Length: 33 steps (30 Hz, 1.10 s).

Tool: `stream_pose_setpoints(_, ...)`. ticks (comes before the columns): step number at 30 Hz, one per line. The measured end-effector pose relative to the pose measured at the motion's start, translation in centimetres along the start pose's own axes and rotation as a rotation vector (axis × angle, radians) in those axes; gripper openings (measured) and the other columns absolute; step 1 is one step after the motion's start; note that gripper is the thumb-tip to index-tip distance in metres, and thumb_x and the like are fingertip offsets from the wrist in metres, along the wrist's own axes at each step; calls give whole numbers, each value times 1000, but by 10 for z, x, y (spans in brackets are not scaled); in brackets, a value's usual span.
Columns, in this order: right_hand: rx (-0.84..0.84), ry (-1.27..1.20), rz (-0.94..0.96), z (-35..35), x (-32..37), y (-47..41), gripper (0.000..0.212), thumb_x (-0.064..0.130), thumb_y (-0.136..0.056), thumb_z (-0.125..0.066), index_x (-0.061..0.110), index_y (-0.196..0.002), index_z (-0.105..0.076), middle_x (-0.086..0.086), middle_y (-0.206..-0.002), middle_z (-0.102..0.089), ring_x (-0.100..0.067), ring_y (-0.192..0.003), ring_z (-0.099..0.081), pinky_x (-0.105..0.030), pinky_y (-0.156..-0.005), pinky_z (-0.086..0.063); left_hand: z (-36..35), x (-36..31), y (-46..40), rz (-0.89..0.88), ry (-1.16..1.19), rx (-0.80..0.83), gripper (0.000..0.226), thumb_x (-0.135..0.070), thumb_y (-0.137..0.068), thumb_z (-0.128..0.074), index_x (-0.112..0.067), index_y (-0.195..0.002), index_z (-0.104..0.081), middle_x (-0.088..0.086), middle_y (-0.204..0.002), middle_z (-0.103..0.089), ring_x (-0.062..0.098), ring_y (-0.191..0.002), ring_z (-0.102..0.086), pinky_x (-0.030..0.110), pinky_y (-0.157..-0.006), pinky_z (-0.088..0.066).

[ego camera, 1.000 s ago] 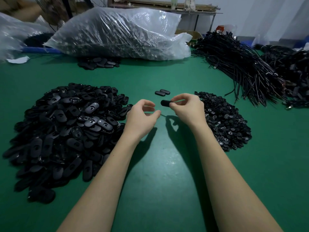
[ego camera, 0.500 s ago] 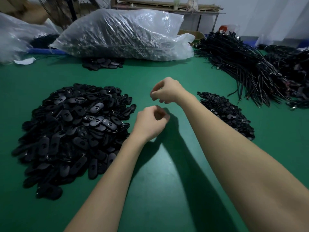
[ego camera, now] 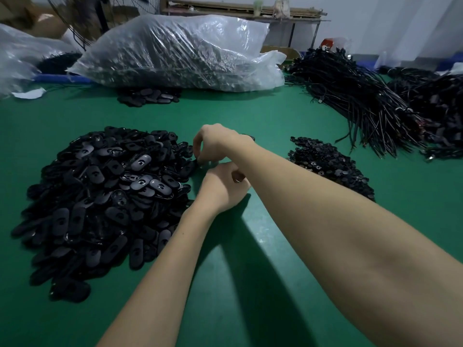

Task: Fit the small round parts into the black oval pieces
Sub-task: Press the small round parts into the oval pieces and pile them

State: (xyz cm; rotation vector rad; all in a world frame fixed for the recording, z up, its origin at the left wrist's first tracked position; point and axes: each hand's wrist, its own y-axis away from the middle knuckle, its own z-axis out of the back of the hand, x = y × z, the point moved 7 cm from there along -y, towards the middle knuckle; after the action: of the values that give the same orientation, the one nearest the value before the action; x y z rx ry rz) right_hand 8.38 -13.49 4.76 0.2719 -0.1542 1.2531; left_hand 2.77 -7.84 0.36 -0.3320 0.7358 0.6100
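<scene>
My right hand (ego camera: 220,144) reaches across to the near edge of the big pile of black oval pieces (ego camera: 105,196) on my left. Its fingers curl down and seem to pinch one oval piece at the edge of the pile, but I cannot see the tips well. My left hand (ego camera: 223,189) sits just in front of it, fingers curled in. I cannot tell if it holds anything.

I think I am picking up a fresh oval piece. Next I will need one small round part from the small pile (ego camera: 328,164) on my right, and I will have to press it into the hole in the oval.

There is one big pile of ovals, far too many to count. There is one smaller pile of round parts, also too many to count. A few more ovals lie by the plastic bag (ego camera: 180,48) at the back. All of it sits on the green table (ego camera: 250,296).
</scene>
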Motion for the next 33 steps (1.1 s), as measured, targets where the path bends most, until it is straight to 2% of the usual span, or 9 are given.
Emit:
stream_pose_setpoints(3, -53, -47, 14, 13, -2, 9, 14, 14, -87, -70, 28, -88, -71, 3, -93, -71, -21, -89, -72, -37, -79, -62, 4, 2, 1, -4, 120, -44, 26, -20, -90, -63, -27, -68, -53, -16, -64, -58, -4, -59, -54, 10, -50, -35)
stream_pose_setpoints(6, -176, -111, 33, 32, -14, 29, 17, 18, -85, -72, 34, -83, -67, 7, -98, -71, -18, -93, -68, -34, -81, -58, 11, 7, -1, 26, 200, -96, 10, -29, -89, -70, -26, -81, -66, -18, -76, -69, -10, -68, -60, 6, -59, -38)
stream_pose_setpoints(9, -334, -307, 6, 45, -40, 63, 12, 21, -86, -74, 32, -86, -70, 14, -87, -71, -11, -87, -67, -31, -80, -56, 13, 12, -2, 64, 252, -127, 6, -34, -88, -70, -28, -90, -70, -19, -88, -71, -3, -83, -65, 19, -73, -46)
stream_pose_setpoints(13, -494, -548, -44, 39, -79, 107, 9, 22, -89, -76, 30, -92, -75, 14, -84, -73, 0, -70, -64, -24, -68, -49, 15, 13, -1, 101, 342, -154, 6, -34, -89, -70, -30, -92, -67, -14, -92, -71, 8, -83, -67, 28, -71, -50)
stream_pose_setpoints(15, -533, -589, -60, 31, -92, 124, 13, 19, -90, -75, 32, -91, -76, 13, -88, -74, -12, -70, -68, -26, -67, -53, 15, 15, -1, 128, 453, -134, 7, -27, -94, -67, -28, -99, -64, -6, -99, -71, 12, -84, -69, 27, -70, -55)
stream_pose_setpoints(21, -480, -675, -80, -1, -108, 144, 23, 9, -90, -72, 32, -88, -75, 9, -90, -75, -34, -73, -70, -35, -69, -58, 4, 4, 0, 122, 646, 45, 19, -15, -103, -53, -21, -113, -68, -4, -102, -76, 10, -87, -73, 16, -65, -52)
stream_pose_setpoints(25, -469, -714, -31, -6, -106, 146, 23, 6, -89, -74, 29, -91, -74, 7, -92, -77, -12, -63, -66, -30, -70, -58, 1, 0, 3, 62, 603, 42, 15, -15, -94, -70, -20, -108, -73, -3, -91, -78, 6, -80, -72, 14, -64, -51)
stream_pose_setpoints(29, -488, -741, -38, -8, -107, 146, 16, 11, -88, -76, 27, -87, -75, 9, -91, -77, -13, -63, -63, -34, -72, -58, -3, 2, 4, 97, 661, 82, 10, -12, -93, -70, -18, -101, -74, 1, -81, -77, 9, -78, -71, 18, -70, -55)
stream_pose_setpoints(33, -494, -632, -68, -5, -109, 148, 16, 21, -89, -76, 36, -88, -76, 15, -94, -75, 0, -58, -59, -12, -60, -46, -6, 4, 4, 118, 707, 98, 8, -10, -91, -72, -15, -98, -73, 2, -78, -76, 13, -76, -69, 24, -78, -59)
